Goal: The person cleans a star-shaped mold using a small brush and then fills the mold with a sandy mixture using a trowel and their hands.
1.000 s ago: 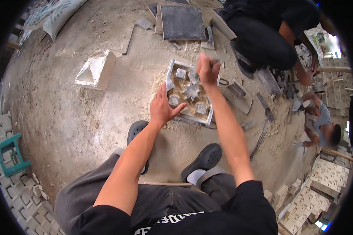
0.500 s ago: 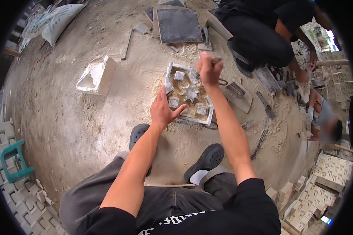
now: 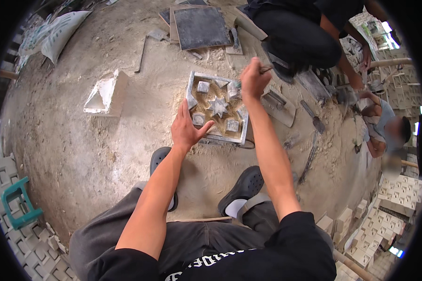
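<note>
Little has shifted since the earlier frame: our right hand [image 3: 254, 78] has edged slightly along the far side of the square metal mould [image 3: 216, 107], and our left hand [image 3: 186, 131] stays pressed on its near left edge. Nearest us, our dark shoes [image 3: 244, 186] rest on the dusty floor [image 3: 79, 150]. Our left fingers [image 3: 184, 108] lie spread open and flat, gripping nothing. Our right fingers are closed around a thin tool [image 3: 266, 70]. That mould sits on the floor just beyond our feet, filled with sandy mix around a star-shaped centre. Left of it lies a white block [image 3: 107, 93]. Farther off rest a dark slab [image 3: 201, 27] and a crouching person [image 3: 305, 33].
</note>
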{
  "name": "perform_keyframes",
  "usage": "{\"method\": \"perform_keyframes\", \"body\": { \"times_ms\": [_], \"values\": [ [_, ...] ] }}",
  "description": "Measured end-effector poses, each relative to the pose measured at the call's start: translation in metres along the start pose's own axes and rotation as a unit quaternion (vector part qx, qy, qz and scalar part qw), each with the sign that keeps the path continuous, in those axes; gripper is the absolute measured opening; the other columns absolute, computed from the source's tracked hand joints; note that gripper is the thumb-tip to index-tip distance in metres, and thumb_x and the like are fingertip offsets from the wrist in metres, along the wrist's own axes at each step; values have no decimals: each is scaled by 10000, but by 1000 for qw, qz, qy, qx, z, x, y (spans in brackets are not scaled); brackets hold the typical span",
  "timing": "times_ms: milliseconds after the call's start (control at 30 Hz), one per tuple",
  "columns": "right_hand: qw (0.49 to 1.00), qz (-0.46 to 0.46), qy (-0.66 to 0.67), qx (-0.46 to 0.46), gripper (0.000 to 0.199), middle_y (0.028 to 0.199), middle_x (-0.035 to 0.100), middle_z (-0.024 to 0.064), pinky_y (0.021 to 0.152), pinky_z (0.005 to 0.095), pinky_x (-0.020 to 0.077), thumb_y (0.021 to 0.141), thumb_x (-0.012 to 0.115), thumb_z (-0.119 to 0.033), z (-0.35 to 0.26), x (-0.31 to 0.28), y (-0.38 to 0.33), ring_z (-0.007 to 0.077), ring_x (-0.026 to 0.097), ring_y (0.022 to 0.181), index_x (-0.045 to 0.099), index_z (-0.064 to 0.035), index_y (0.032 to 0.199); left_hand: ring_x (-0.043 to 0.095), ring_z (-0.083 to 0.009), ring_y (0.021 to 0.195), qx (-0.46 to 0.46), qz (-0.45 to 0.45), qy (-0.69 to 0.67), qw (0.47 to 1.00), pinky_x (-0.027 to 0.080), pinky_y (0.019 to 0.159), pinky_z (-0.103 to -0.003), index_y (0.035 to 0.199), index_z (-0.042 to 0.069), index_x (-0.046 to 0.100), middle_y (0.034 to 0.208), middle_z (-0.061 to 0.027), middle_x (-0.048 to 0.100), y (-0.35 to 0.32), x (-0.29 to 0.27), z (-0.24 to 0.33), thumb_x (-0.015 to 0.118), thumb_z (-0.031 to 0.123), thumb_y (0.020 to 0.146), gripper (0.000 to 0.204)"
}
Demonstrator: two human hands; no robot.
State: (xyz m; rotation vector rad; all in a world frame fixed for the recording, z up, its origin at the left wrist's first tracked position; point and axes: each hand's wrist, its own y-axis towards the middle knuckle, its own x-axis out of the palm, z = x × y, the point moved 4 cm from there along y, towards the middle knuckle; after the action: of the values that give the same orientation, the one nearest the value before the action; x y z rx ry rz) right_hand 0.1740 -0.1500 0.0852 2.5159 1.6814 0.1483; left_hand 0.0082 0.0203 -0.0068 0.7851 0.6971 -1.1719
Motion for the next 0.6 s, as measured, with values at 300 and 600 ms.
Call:
{"method": "perform_keyframes", "body": {
  "times_ms": [300, 600],
  "values": [
    [995, 23, -46, -81, 484, 491, 505, 13, 425, 356, 319, 963, 526, -261, 20, -11, -25, 116, 484, 451, 459, -68, 525, 586, -375, 1175, 12, -1, -16, 1000, 533, 908, -408, 1466, -85, 287, 1373, -251, 495, 1, 3, 10, 730, 677, 725, 1152],
    [936, -257, 239, -26, 476, 520, 377, -7, 375, 258, 254, 964, 506, -259, -68, -39, 3, 86, 374, 414, 352, -84, 549, 588, -365, 1182, 8, 2, -1, 1000, 538, 904, -394, 1464, -81, 295, 1383, -245, 494, 1, -1, 2, 723, 676, 733, 1136]
  ]
}}
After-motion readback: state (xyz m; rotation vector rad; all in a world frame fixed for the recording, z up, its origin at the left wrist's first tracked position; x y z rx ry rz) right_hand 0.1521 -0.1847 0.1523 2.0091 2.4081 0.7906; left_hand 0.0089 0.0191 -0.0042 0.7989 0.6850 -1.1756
